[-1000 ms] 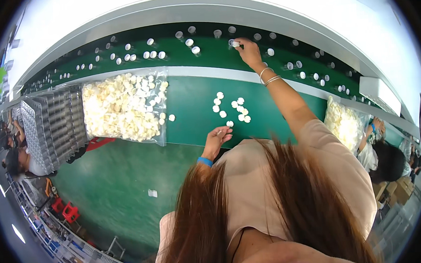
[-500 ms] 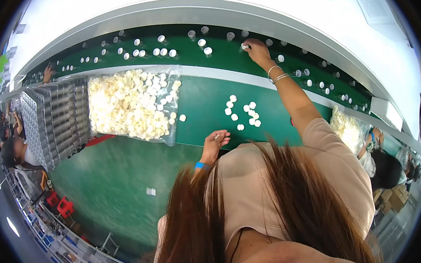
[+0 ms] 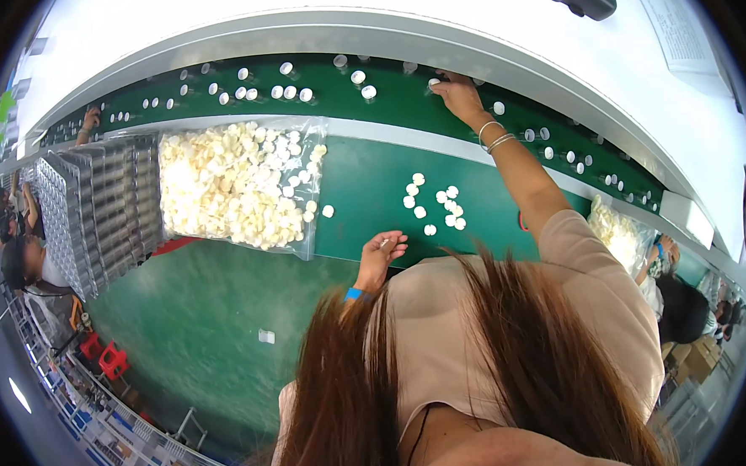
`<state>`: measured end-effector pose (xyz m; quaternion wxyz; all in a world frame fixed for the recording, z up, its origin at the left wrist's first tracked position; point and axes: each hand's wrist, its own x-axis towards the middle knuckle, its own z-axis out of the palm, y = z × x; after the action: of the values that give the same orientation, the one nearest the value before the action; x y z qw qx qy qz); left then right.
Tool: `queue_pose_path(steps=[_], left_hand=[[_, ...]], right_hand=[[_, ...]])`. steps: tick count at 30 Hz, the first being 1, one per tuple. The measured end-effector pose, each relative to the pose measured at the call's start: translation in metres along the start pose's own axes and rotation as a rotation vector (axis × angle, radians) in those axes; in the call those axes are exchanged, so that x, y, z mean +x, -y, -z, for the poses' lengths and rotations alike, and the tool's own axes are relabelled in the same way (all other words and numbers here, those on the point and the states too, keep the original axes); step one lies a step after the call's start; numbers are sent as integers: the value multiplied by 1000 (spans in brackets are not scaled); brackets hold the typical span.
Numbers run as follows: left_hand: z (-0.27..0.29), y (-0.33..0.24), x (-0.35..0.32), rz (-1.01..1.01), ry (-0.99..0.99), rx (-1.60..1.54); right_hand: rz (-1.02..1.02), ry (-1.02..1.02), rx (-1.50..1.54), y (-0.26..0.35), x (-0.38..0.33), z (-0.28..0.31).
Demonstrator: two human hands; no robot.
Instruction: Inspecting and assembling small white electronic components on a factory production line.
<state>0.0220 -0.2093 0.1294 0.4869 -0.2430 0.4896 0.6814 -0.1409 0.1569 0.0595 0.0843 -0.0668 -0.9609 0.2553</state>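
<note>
My right hand [image 3: 459, 98] reaches far out over the green conveyor belt [image 3: 398, 75], fingers closed on a small white round cap [image 3: 433, 83]. My left hand [image 3: 383, 251] rests at the near edge of the green table [image 3: 371, 199], fingers loosely curled; a small pale piece seems to lie in them. Several loose white caps [image 3: 436, 206] lie on the table just beyond my left hand. White caps [image 3: 281, 90] stand spaced along the belt.
An open clear bag of white caps [image 3: 231, 185] lies at the left on the table. Stacked clear trays [image 3: 102, 209] stand further left. Another bag of caps [image 3: 616, 233] and other people sit at the right and far left. Green floor lies below.
My right hand has stayed stretched out on the belt while the view shifted. The caps on the belt have moved along. My left hand stays at the table edge.
</note>
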Motion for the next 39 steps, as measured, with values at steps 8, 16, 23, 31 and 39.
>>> queue_pose_path(steps=[8, 16, 23, 31, 39], left_hand=[[-5, -2, 5, -1, -1, -14], [-8, -5, 7, -4, 0, 2], [-44, -61, 21, -66, 176, -504], [-115, -123, 9, -185, 452, -491], [-162, -89, 15, -158, 533, -299]], right_hand=[[155, -21, -194, -4, 1, -13], [159, -9, -188, -10, 5, -28], [132, 183, -353, 37, 9, 19], [-65, 66, 569, 163, -106, 131], [-384, 54, 594, 164, -151, 170]])
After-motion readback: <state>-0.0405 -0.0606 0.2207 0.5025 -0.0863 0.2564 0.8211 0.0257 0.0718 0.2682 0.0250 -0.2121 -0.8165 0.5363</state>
